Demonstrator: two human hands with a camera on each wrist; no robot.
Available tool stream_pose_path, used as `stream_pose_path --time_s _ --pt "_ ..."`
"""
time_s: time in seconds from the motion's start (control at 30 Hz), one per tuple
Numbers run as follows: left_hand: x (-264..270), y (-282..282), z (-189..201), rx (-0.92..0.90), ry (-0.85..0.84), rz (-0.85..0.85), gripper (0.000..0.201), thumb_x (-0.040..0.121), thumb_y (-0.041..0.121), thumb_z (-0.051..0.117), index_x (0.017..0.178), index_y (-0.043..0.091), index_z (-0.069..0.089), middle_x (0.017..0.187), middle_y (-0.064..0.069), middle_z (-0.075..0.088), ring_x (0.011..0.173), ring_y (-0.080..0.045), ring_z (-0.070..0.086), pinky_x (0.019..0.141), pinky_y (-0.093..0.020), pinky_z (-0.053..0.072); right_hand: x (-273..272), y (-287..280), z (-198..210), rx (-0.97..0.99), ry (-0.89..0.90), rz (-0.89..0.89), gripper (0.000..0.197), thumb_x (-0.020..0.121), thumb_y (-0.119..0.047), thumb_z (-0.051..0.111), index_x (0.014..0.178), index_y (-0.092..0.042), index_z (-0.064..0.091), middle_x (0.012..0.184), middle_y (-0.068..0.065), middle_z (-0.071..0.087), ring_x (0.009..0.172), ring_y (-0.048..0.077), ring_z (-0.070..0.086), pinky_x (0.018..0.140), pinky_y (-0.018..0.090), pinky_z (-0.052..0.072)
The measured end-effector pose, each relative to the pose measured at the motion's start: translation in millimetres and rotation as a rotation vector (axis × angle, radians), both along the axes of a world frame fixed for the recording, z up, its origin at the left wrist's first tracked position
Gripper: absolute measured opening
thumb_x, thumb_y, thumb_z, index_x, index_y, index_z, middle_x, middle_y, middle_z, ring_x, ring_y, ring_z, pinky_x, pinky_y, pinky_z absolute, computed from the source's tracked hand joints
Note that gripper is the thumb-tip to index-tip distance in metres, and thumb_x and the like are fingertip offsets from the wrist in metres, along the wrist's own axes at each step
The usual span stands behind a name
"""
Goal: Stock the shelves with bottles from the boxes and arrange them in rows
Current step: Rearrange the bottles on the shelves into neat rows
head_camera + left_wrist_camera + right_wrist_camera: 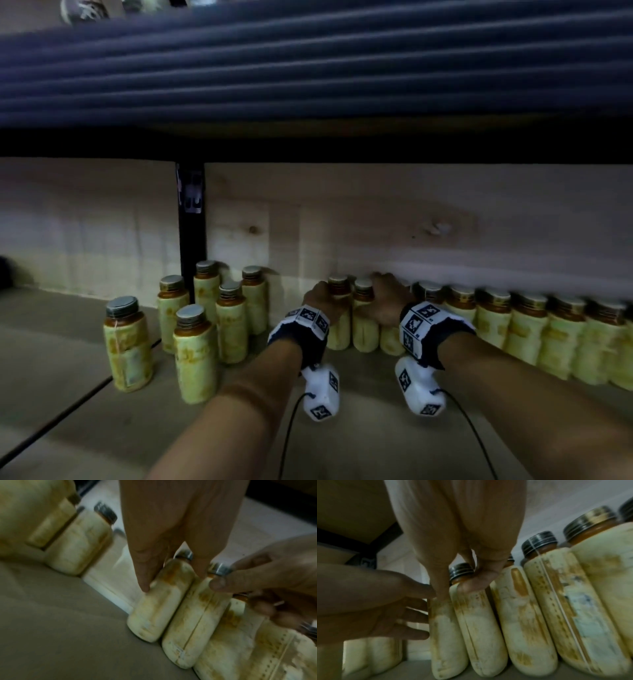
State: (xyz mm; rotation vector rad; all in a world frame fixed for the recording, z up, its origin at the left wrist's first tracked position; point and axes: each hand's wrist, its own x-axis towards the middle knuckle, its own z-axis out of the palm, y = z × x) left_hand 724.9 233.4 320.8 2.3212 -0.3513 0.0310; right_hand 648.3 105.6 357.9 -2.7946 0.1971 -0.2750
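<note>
Yellow-labelled bottles with dark metal caps stand in a row (524,329) along the wooden back panel of the shelf. My left hand (320,296) grips the end bottle (154,615) at the row's left end, thumb on its near side and fingers behind its neck. My right hand (387,298) holds the neighbouring bottle (481,628) just below its cap, thumb on the shoulder. Both bottles stand upright and touch each other. Parts of both caps are hidden by fingers.
A loose cluster of several bottles (195,342) stands to the left near a black upright post (190,222). The shelf board (85,359) lies bare in front. The dark edge of the shelf above (308,144) hangs low overhead.
</note>
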Motion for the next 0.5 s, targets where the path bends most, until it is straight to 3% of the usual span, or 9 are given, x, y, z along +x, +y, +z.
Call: stream_pose_path --time_s 0.1,0.2,0.3,0.43,0.5 --pt "9 1 -6 -0.063 -0.031 0.088 0.047 0.084 0.037 0.065 0.126 0.018 0.054 0.128 -0.009 0.060 0.115 -0.031 0.058 0.090 -0.031 0.046 13 7 2 -0.208 0.001 0.012 0.065 0.083 -0.046 0.070 0.131 -0.009 0.045 0.129 0.015 0.047 0.113 0.035 0.054 0.092 0.041 0.049" --pt "17 19 -8 -0.030 -0.077 0.175 0.041 0.084 0.035 0.062 0.120 0.016 0.056 0.123 -0.012 0.062 0.112 -0.034 0.059 0.086 -0.032 0.045 23 23 3 -0.256 -0.030 0.062 0.062 0.083 -0.047 0.069 0.125 -0.008 0.047 0.125 0.015 0.052 0.110 0.035 0.056 0.086 0.039 0.047" --pt "28 46 -8 0.020 -0.144 0.232 0.034 0.087 0.037 0.050 0.111 0.015 0.060 0.115 -0.012 0.064 0.104 -0.032 0.061 0.086 -0.029 0.046 30 35 -4 -0.142 -0.069 0.056 0.062 0.082 -0.045 0.072 0.123 -0.007 0.045 0.123 0.015 0.057 0.108 0.034 0.059 0.078 0.034 0.046" --pt "34 65 -5 0.058 -0.187 0.291 0.023 0.089 0.033 0.051 0.104 0.017 0.058 0.110 -0.011 0.064 0.098 -0.031 0.062 0.076 -0.029 0.039 37 49 -14 0.172 -0.133 0.014 0.064 0.083 -0.042 0.071 0.128 -0.006 0.043 0.127 0.016 0.056 0.112 0.035 0.058 0.091 0.041 0.051" --pt "33 64 -5 0.042 -0.204 0.277 0.025 0.090 0.028 0.052 0.109 0.016 0.060 0.114 -0.013 0.063 0.102 -0.032 0.062 0.081 -0.033 0.044 41 61 -21 0.201 -0.158 -0.022 0.060 0.087 -0.039 0.068 0.131 -0.008 0.042 0.129 0.017 0.055 0.116 0.036 0.056 0.096 0.044 0.049"
